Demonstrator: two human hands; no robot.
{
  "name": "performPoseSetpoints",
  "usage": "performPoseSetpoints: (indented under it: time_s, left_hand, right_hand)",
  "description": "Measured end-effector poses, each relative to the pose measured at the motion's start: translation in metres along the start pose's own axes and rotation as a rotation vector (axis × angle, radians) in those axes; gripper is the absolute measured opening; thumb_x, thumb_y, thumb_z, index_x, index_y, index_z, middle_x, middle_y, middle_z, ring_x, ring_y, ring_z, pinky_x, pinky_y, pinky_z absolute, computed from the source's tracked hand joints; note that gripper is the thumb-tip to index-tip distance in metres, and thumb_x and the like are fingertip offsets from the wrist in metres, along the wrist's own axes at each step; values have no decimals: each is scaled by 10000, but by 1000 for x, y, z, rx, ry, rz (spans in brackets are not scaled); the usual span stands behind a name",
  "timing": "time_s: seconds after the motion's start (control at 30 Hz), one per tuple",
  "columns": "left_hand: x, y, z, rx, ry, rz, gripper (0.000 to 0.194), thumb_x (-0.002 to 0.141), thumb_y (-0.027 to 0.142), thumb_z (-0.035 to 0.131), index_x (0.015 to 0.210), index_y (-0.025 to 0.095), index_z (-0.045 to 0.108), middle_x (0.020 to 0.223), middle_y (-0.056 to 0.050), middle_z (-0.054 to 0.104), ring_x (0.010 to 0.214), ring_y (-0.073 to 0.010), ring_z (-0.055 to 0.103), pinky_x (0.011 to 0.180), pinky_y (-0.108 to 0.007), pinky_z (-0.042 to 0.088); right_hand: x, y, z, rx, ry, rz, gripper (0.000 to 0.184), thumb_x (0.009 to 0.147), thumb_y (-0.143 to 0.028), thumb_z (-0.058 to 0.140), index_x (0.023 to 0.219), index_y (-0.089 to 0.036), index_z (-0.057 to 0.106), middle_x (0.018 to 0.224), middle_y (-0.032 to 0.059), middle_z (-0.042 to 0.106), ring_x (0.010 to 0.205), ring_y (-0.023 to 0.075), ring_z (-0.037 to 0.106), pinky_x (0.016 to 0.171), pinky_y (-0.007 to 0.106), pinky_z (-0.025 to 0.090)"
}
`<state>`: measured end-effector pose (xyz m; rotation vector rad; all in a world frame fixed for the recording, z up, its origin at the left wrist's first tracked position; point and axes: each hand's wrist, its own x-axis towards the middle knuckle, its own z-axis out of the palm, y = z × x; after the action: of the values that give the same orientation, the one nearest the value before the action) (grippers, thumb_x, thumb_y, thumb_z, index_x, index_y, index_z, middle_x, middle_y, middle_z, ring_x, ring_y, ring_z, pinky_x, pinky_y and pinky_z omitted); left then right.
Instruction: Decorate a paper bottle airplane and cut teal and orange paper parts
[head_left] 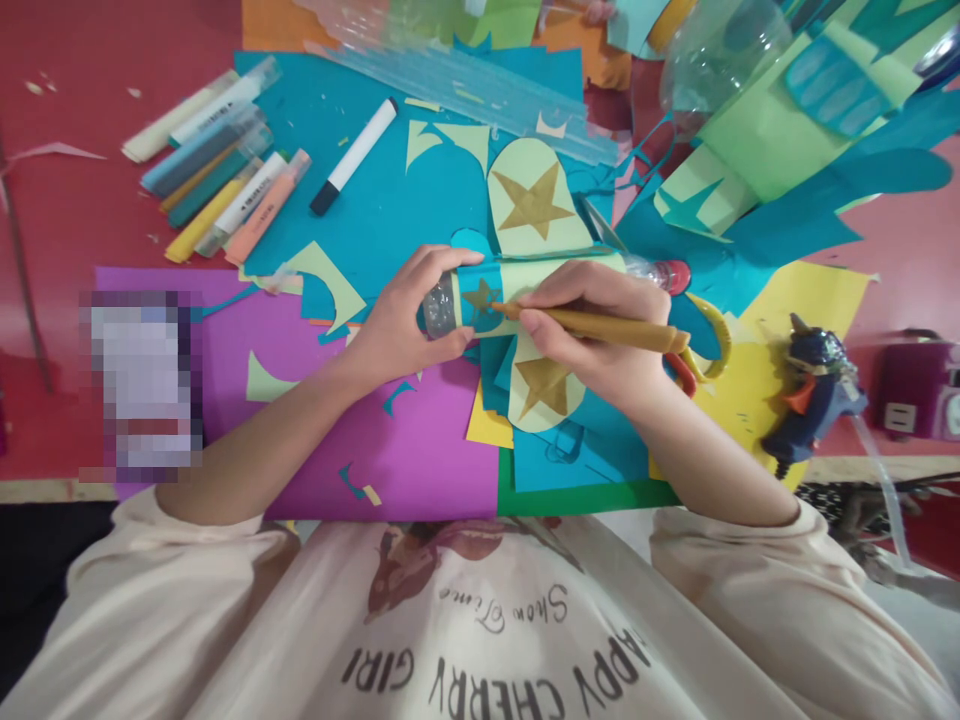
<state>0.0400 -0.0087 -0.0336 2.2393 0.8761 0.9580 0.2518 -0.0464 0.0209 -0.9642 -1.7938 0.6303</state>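
A clear plastic bottle wrapped in blue and pale green paper lies on its side, its red cap to the right. My left hand grips the bottle's base end, thumb and fingers on opposite sides. In my right hand is a golden-brown marker, its tip at a star on the blue band, which is coloured the same brown. Pale green paper wings with brown stars stick out from the bottle, an upper wing and a lower wing.
Several markers lie at the left, with a black-and-white marker nearer the middle. Yellow-handled scissors rest by my right hand. A glue gun sits at the right. Another paper-covered bottle stands upper right. Paper scraps are scattered about.
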Motion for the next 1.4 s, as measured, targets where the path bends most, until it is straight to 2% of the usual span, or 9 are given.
performPoseSetpoints:
  time_s: [0.17,0.3,0.5,0.63,0.73,0.97,1.13,1.27,1.4]
  left_hand:
    - [0,0,-2,1,-21,-2,568,890,626,529,1329,269,476,1259,-70,602,1172,-254,606,964,-427,537]
    - [1,4,-3,1,-50,-61,554,875,603,539,1315,270,483,1276,-79,600,1193,-266,592,982,-441,524]
    - [1,1,-1,-5,-19,-3,546,870,547,586,1325,265,478,1255,-80,608,1158,-263,608,957,-446,538]
    - [1,-2,-1,-9,-9,38,565,865,577,593,1329,274,481,1243,-72,610,1134,-256,619,928,-437,554]
    - [1,1,-2,-15,-14,-1,542,868,565,589,1319,281,484,1248,-75,610,1147,-262,614,943,-438,548]
    - [1,3,-2,-28,-24,-15,539,877,544,571,1324,256,483,1264,-90,598,1182,-267,598,982,-438,523]
    - [0,1,-1,-10,-17,-4,543,876,571,575,1319,271,488,1251,-82,606,1158,-252,610,958,-414,536]
    - [0,4,-3,-9,-51,-64,535,888,579,548,1320,270,480,1285,-90,598,1197,-265,589,982,-428,523]
    - [0,3,-5,-8,-76,-71,552,887,584,554,1327,261,468,1298,-91,597,1202,-275,585,999,-446,516]
  right_hand:
    - [-2,3,2,-49,47,13,127,878,-246,651,759,-204,636,668,-6,676,588,111,622,527,259,505]
    - [-3,4,3,-46,42,11,114,872,-237,658,762,-213,639,665,-10,668,594,115,623,533,261,506]
    - [0,2,-2,-34,-48,7,141,873,-249,658,737,-221,639,679,-8,697,606,120,637,542,265,515]
    - [-1,2,-1,-34,21,21,155,886,-268,648,741,-216,634,658,-9,680,575,116,622,521,263,503]
    - [-2,4,1,-28,50,32,170,897,-290,645,746,-214,630,637,-16,658,563,106,606,514,257,489]
    - [-1,2,-2,-22,-27,11,138,885,-243,654,753,-215,629,683,-7,681,605,119,635,546,269,516]
    - [-2,3,-1,-37,41,19,136,878,-224,651,745,-209,623,643,-18,655,556,109,605,506,258,490]
    - [-2,4,-1,-18,8,-7,130,878,-223,661,751,-229,634,675,-12,676,598,121,630,533,269,516]
    - [-1,3,-2,22,8,-3,118,860,-184,677,753,-206,636,658,-15,664,577,104,618,524,251,493]
